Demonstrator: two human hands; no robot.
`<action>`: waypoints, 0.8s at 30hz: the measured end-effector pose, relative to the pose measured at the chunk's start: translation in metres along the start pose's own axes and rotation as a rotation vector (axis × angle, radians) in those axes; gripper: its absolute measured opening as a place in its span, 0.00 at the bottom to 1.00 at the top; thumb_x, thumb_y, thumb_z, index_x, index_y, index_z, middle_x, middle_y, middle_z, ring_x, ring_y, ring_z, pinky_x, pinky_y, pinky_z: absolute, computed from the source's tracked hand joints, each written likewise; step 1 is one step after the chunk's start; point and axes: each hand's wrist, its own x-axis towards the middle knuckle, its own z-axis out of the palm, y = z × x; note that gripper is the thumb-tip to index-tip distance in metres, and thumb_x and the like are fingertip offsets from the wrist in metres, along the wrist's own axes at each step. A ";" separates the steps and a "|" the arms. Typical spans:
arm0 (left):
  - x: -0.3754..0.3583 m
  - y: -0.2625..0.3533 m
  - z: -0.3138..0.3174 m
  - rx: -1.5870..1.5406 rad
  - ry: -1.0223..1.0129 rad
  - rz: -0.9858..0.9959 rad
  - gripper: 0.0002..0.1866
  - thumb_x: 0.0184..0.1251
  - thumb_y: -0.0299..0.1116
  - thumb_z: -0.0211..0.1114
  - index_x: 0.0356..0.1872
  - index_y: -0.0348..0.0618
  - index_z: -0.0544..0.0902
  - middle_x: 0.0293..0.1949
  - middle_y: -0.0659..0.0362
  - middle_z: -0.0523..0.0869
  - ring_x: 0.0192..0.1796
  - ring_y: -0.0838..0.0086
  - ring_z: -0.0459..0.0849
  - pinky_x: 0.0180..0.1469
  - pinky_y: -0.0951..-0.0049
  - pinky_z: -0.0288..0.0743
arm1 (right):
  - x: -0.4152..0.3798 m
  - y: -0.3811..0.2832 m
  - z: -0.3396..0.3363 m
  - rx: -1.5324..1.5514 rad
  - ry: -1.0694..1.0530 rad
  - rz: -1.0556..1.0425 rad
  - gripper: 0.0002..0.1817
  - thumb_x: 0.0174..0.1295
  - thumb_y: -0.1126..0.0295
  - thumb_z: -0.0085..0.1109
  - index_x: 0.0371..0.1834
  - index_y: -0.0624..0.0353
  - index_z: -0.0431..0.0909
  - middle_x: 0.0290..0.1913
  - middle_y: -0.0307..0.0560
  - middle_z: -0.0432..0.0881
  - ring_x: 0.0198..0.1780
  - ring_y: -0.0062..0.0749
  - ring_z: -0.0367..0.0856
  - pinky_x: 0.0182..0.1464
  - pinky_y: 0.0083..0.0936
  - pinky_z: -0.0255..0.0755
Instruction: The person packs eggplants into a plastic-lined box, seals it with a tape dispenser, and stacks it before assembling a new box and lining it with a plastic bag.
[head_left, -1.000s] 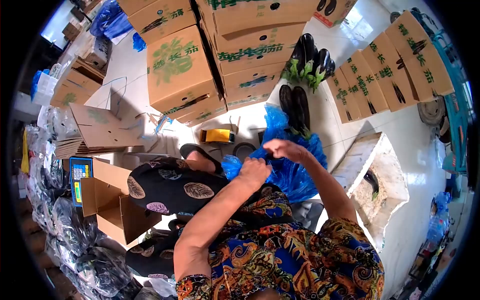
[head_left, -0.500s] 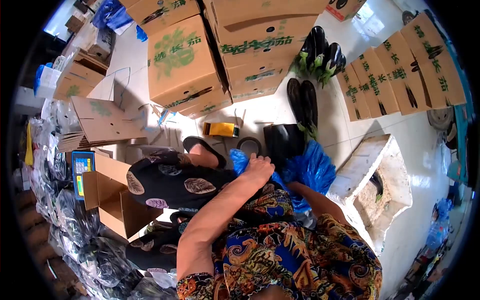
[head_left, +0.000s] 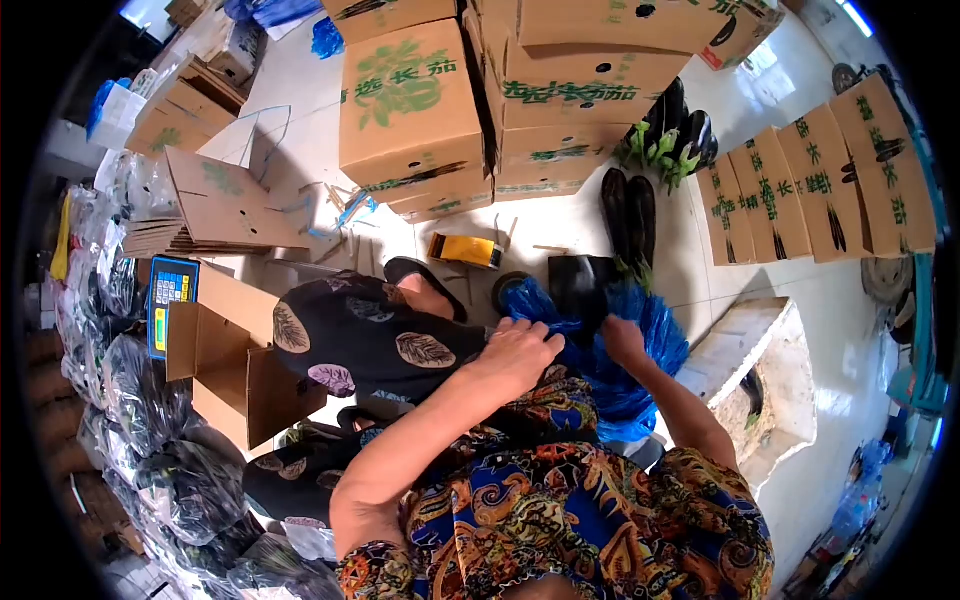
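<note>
In the head view my left hand is closed at the left part of a blue plastic bundle, above my lap. My right hand is closed at the upper middle of the same bundle. Just beyond the bundle stands a black container. A tape roll lies left of it, partly hidden by blue plastic. Two long dark eggplants lie on the floor beyond, with more eggplants behind them.
Stacked cartons stand ahead, more cartons at the right. A yellow box lies on the floor. An opened carton and a scale are at the left. A white foam box stands at the right.
The camera view has shifted. My right hand, before hidden by the blue plastic, now shows on top of it. The bundle's left part is spread out more, over toward the tape roll.
</note>
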 end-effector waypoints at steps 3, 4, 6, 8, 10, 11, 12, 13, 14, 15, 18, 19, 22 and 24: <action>-0.056 0.000 -0.035 -0.107 0.300 0.034 0.19 0.59 0.25 0.65 0.54 0.41 0.80 0.50 0.49 0.83 0.55 0.54 0.81 0.58 0.59 0.74 | 0.030 -0.039 -0.055 0.228 0.103 -0.040 0.09 0.60 0.65 0.56 0.39 0.56 0.77 0.35 0.63 0.82 0.38 0.65 0.80 0.37 0.55 0.75; -0.077 0.000 -0.047 -0.316 0.380 0.007 0.18 0.60 0.24 0.64 0.53 0.41 0.81 0.49 0.49 0.84 0.55 0.54 0.81 0.57 0.60 0.75 | 0.035 -0.032 -0.050 0.213 0.121 -0.095 0.09 0.60 0.64 0.57 0.39 0.56 0.77 0.36 0.62 0.82 0.39 0.65 0.80 0.38 0.55 0.75; -0.122 0.001 -0.081 -0.452 0.586 -0.084 0.18 0.60 0.23 0.64 0.53 0.39 0.81 0.46 0.49 0.85 0.54 0.54 0.82 0.56 0.61 0.76 | 0.059 -0.002 -0.020 0.180 0.161 -0.220 0.11 0.59 0.62 0.59 0.40 0.55 0.78 0.39 0.60 0.82 0.41 0.63 0.80 0.39 0.54 0.76; -0.166 -0.001 -0.105 -0.202 0.862 -0.254 0.19 0.60 0.24 0.65 0.54 0.38 0.80 0.47 0.48 0.84 0.53 0.53 0.81 0.56 0.60 0.75 | 0.056 0.034 0.027 0.026 -0.095 -0.196 0.14 0.57 0.61 0.62 0.42 0.55 0.79 0.42 0.60 0.83 0.44 0.62 0.81 0.42 0.53 0.77; -0.203 -0.020 -0.105 0.077 1.104 -0.501 0.24 0.58 0.25 0.67 0.59 0.39 0.77 0.54 0.48 0.80 0.56 0.51 0.78 0.59 0.59 0.73 | 0.037 0.064 0.062 -0.139 -0.363 -0.146 0.17 0.54 0.60 0.64 0.45 0.54 0.80 0.45 0.60 0.82 0.46 0.60 0.81 0.44 0.51 0.78; -0.224 -0.032 -0.102 0.171 1.182 -0.640 0.28 0.57 0.25 0.68 0.62 0.40 0.75 0.58 0.47 0.77 0.58 0.50 0.76 0.61 0.58 0.71 | 0.019 0.073 0.074 -0.219 -0.506 -0.101 0.19 0.52 0.60 0.66 0.47 0.53 0.81 0.48 0.60 0.82 0.48 0.59 0.81 0.46 0.51 0.78; -0.247 -0.046 -0.093 0.271 1.089 -0.766 0.32 0.56 0.26 0.70 0.65 0.41 0.71 0.61 0.47 0.74 0.59 0.49 0.75 0.63 0.57 0.69 | 0.003 0.076 0.081 -0.293 -0.601 -0.014 0.20 0.51 0.60 0.66 0.48 0.54 0.80 0.49 0.60 0.82 0.48 0.58 0.82 0.46 0.52 0.78; -0.267 -0.061 -0.082 0.373 0.994 -0.886 0.37 0.55 0.27 0.71 0.68 0.42 0.68 0.64 0.47 0.72 0.61 0.47 0.73 0.64 0.56 0.67 | -0.004 0.074 0.083 -0.366 -0.689 0.073 0.22 0.50 0.61 0.67 0.49 0.54 0.80 0.49 0.61 0.81 0.48 0.58 0.82 0.47 0.52 0.78; -0.282 -0.073 -0.069 0.390 0.932 -0.942 0.42 0.52 0.28 0.73 0.71 0.44 0.64 0.62 0.46 0.74 0.62 0.47 0.73 0.66 0.57 0.65 | -0.004 0.069 0.080 -0.343 -0.603 0.111 0.22 0.51 0.62 0.66 0.51 0.54 0.79 0.50 0.60 0.81 0.47 0.58 0.82 0.46 0.52 0.78; -0.298 -0.092 -0.050 0.291 0.885 -0.968 0.41 0.52 0.27 0.73 0.70 0.44 0.64 0.62 0.45 0.75 0.62 0.48 0.73 0.65 0.57 0.67 | -0.006 0.066 0.077 -0.321 -0.516 0.151 0.23 0.52 0.62 0.66 0.52 0.54 0.77 0.51 0.59 0.81 0.47 0.58 0.82 0.45 0.53 0.77; -0.317 -0.127 -0.005 0.070 0.765 -1.047 0.37 0.54 0.26 0.69 0.68 0.45 0.66 0.57 0.43 0.78 0.58 0.47 0.77 0.58 0.57 0.71 | 0.001 0.020 0.048 -0.172 -0.128 0.064 0.25 0.55 0.67 0.64 0.58 0.53 0.72 0.51 0.54 0.80 0.47 0.58 0.82 0.43 0.52 0.77; -0.314 -0.130 -0.002 0.059 0.749 -1.083 0.33 0.55 0.25 0.67 0.65 0.46 0.68 0.54 0.42 0.80 0.55 0.46 0.79 0.54 0.57 0.74 | 0.008 -0.001 0.039 -0.045 -0.007 -0.010 0.24 0.53 0.66 0.62 0.56 0.51 0.74 0.50 0.53 0.80 0.49 0.57 0.81 0.46 0.50 0.76; -0.308 -0.132 -0.004 0.052 0.747 -1.007 0.17 0.57 0.22 0.62 0.49 0.43 0.75 0.40 0.43 0.83 0.42 0.43 0.82 0.42 0.53 0.75 | 0.031 -0.024 0.052 0.036 0.041 -0.092 0.22 0.52 0.66 0.61 0.53 0.49 0.76 0.50 0.52 0.80 0.52 0.55 0.79 0.50 0.49 0.75; -0.289 -0.109 -0.024 0.061 0.750 -0.945 0.12 0.55 0.19 0.59 0.41 0.40 0.76 0.34 0.43 0.82 0.40 0.43 0.81 0.39 0.54 0.74 | 0.054 -0.035 0.062 -0.085 -0.098 -0.018 0.15 0.53 0.67 0.61 0.45 0.51 0.78 0.47 0.52 0.82 0.49 0.55 0.81 0.49 0.48 0.76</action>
